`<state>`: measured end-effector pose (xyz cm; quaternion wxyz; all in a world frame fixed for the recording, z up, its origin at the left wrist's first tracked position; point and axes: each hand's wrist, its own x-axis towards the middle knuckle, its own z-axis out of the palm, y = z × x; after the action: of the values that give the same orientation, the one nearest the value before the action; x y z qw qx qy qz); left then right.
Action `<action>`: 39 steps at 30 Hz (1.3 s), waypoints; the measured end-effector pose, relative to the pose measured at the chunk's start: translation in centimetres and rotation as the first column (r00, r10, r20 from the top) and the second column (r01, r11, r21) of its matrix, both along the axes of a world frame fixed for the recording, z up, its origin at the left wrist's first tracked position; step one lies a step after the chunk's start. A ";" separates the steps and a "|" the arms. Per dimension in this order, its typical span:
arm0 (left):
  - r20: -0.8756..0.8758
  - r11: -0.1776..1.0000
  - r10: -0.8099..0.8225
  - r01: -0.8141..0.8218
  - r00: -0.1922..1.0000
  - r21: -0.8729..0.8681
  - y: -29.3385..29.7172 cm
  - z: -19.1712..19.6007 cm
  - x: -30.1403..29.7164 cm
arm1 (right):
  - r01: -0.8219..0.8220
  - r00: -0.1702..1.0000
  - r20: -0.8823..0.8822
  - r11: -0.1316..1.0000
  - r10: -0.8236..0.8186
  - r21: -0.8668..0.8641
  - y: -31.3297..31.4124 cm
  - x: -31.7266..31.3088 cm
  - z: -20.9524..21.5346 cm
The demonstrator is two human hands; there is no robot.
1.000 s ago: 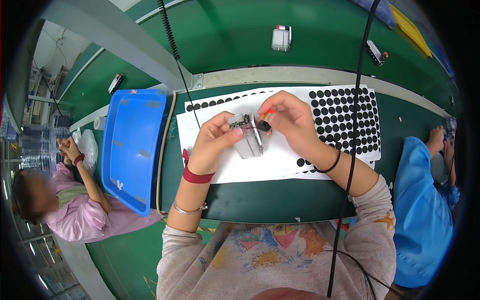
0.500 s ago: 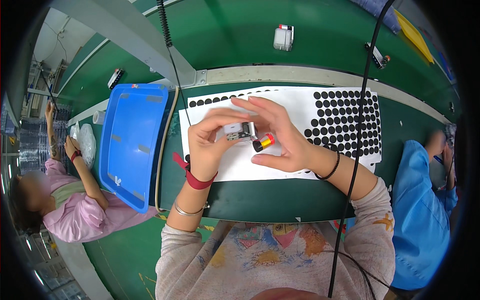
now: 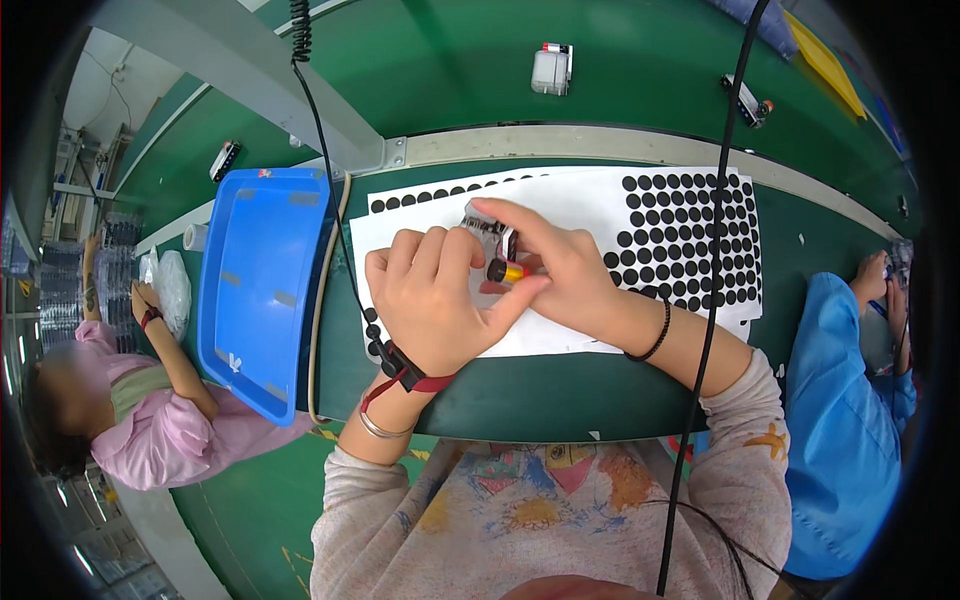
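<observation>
Above the white sheets, both my hands are closed around a small clear-and-black device [image 3: 484, 222], largely hidden by my fingers. A short black, yellow and red cylinder [image 3: 508, 271] sits at its lower side, between my two thumbs. My right hand [image 3: 572, 275] grips the device from the right, its index finger bent over the top. My left hand [image 3: 425, 290] has its back up and its fingers curled against the device's left side; their tips are hidden. Under both hands lie white sheets [image 3: 575, 195] with rows of black round stickers [image 3: 690, 235].
A blue tray [image 3: 212, 300] stands at the left, beside a hose. Similar small devices [image 3: 551, 72] rest on the green belt beyond the metal rail [image 3: 480, 142]. A black cable [image 3: 712, 300] hangs across the right side. People sit at both sides.
My left hand has turned so its back faces up, curling over the device. My right hand has closed in on the device, and the coloured cylinder has shifted slightly left.
</observation>
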<state>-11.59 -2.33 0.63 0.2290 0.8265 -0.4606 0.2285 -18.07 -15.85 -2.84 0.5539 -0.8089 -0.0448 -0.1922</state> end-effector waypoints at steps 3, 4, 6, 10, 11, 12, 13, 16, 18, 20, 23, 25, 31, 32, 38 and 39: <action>0.051 0.998 0.043 -0.046 0.998 0.051 0.0 -0.2 0.0 | 0.014 0.999 0.040 0.997 -0.017 0.076 -0.1 0.4 -0.6; 0.063 0.997 0.053 -0.056 0.997 0.047 0.1 -0.3 0.2 | 0.007 0.998 0.066 0.994 -0.014 0.106 -0.1 0.5 -0.8; 0.067 0.999 0.036 -0.035 0.997 -0.015 0.4 -0.3 0.6 | -0.051 0.998 -0.025 0.968 0.059 0.244 -0.3 0.5 -0.3; 0.026 0.981 -0.104 0.107 0.994 -0.162 1.0 -0.1 1.2 | -0.211 0.935 -0.151 0.844 0.322 0.494 -1.1 0.6 0.6; 0.011 0.973 -0.146 0.146 0.989 -0.178 1.2 -0.1 1.2 | -0.241 0.925 -0.130 0.816 0.357 0.525 -1.2 0.6 0.5; -0.081 0.949 -0.203 0.176 0.976 -0.263 1.1 -0.2 1.3 | -0.269 0.914 -0.109 0.786 0.390 0.556 -1.2 0.7 0.4; -0.165 0.917 -0.264 0.194 0.950 -0.348 1.0 -0.6 1.6 | -0.298 0.902 -0.085 0.754 0.423 0.585 -1.2 0.7 0.3; -0.370 0.834 -0.382 0.143 0.847 -0.533 0.6 -1.7 1.6 | -0.280 0.919 -0.028 0.702 0.393 0.654 -0.9 0.7 0.0; -0.413 0.835 -0.383 0.118 0.826 -0.538 0.6 -1.9 1.5 | -0.257 0.918 -0.044 0.678 0.393 0.689 -1.3 0.8 0.1; -0.383 0.875 -0.319 0.114 0.867 -0.470 0.6 -1.9 1.4 | -0.230 0.932 -0.042 0.676 0.361 0.701 -1.2 0.6 0.3; -0.509 0.803 -0.329 -0.049 0.796 -0.595 0.0 -1.3 0.2 | -0.172 0.946 -0.096 0.734 0.308 0.657 -0.9 0.4 0.8; -0.542 0.784 -0.325 -0.100 0.775 -0.613 0.0 -1.3 0.0 | -0.170 0.954 -0.089 0.765 0.285 0.621 -0.9 0.6 0.4; -0.487 0.885 -0.223 -0.033 0.844 -0.464 0.8 -1.6 1.2 | -0.120 0.981 -0.067 0.847 0.180 0.519 -0.7 0.6 -0.5; -0.499 0.890 -0.216 -0.041 0.839 -0.455 0.9 -1.6 1.3 | -0.114 0.982 -0.074 0.860 0.172 0.497 -0.7 0.6 -0.5; -0.517 0.915 -0.149 -0.080 0.843 -0.395 0.4 -1.4 0.9 | -0.030 0.998 -0.045 0.951 0.046 0.307 -0.4 0.4 -0.4; -0.522 0.913 -0.149 -0.085 0.839 -0.398 0.3 -1.4 0.8 | -0.022 0.999 -0.025 0.960 0.031 0.278 -0.4 0.4 -0.4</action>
<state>-10.83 -2.02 -0.80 0.5201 0.7831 -0.3333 0.0718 -17.69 -16.23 -3.25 0.6649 -0.7253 -0.0200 -0.1773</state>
